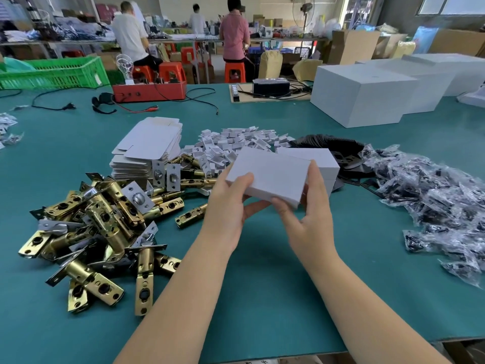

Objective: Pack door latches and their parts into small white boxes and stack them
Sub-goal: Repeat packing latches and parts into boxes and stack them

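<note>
Both forearms are reaching in from the near edge of the worktop (262,298), meeting over its middle. Left hand (231,203) is gripping the box (267,174) at its near left corner, thumb lying on the top face and fingers curling underneath. Right hand (309,214) is holding the box's right end, thumb pressing the near side wall and fingers wrapping up behind the right edge. That closed box is being held tilted, just above the green surface, and touching nothing but the two hands.

Just behind it, a stack of boxes (322,161) is standing on the worktop. To the left, a heap of brass latches (105,227) is lying spread out, with flat box blanks (152,145) piled behind it. White card inserts (236,143) are lying in a loose pile beyond the hands. Black plates (338,145) are fanning out to their right, and bagged parts (441,206) are sprawling along the right side. Large white cartons (362,95) are standing farther back on the right.
</note>
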A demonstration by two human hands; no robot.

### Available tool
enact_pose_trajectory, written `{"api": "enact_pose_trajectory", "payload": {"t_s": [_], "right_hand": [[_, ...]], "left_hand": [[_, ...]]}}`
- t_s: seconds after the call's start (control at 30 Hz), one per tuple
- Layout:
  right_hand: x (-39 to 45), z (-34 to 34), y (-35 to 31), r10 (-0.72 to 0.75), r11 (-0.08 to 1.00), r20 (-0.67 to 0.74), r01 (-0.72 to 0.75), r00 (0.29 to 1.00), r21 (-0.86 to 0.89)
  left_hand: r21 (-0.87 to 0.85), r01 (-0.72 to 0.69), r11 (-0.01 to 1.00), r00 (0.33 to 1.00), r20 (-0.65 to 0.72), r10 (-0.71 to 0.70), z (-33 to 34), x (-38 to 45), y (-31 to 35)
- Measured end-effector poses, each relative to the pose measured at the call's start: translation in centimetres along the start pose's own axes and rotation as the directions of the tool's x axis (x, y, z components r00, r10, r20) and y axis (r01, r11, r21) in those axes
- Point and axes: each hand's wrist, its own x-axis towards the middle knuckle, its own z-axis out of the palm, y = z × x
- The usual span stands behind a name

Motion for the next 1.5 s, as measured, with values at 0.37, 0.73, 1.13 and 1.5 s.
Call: {"api": "enact_pose_trajectory", "payload": {"t_s": [0.37,0.73,1.13,1.5], "right_hand": [[7.3,-4.2,2.3,0.094,0.994,-0.288,-0.077,0.953,0.072],[7.5,-4.0,5.3,0.236,0.961,-0.221,-0.193,0.946,0.196],[6.6,-3.9,5.0,0.213,0.882,-0.093,-0.15,0.973,0.447],[6.8,-4.0,5.5,0.291,0.82,0.046,-0.274,0.956,0.502]], "left_hand": [[0.526,-0.199,0.826,0.972,0.212,0.099,6.1,2.9,0.1],[0.518,-0.065,0.853,0.983,0.179,-0.034,5.2,4.4,-4.5],[0.589,-0.177,0.789,0.963,0.27,0.015,4.0,3.8,-4.6],[0.375,-0.042,0.926,0.97,0.237,-0.052,5.2,2.7,-4.7]]}}
